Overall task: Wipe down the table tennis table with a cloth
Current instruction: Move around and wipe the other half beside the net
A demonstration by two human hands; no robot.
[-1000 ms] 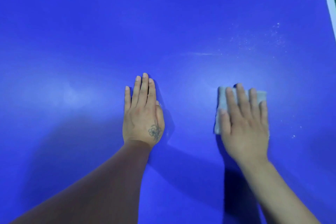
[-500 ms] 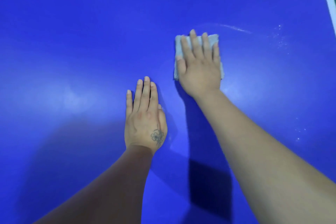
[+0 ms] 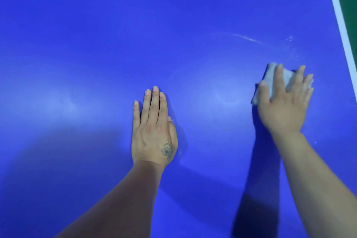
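bare forearms, flower tattoo (image 3: 168,150) on left hand (image 3: 153,131)

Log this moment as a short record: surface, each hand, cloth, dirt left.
surface: blue table with white lines
left hand: flat on the table, fingers straight, holding nothing
right hand: on the cloth, fingers spread over it
cloth: pale, bunched under the right hand, near the table's right edge
dirt left: white specks and a streak just beyond the cloth

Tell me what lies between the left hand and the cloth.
Only bare blue table, by the head view; left hand and cloth lie apart.
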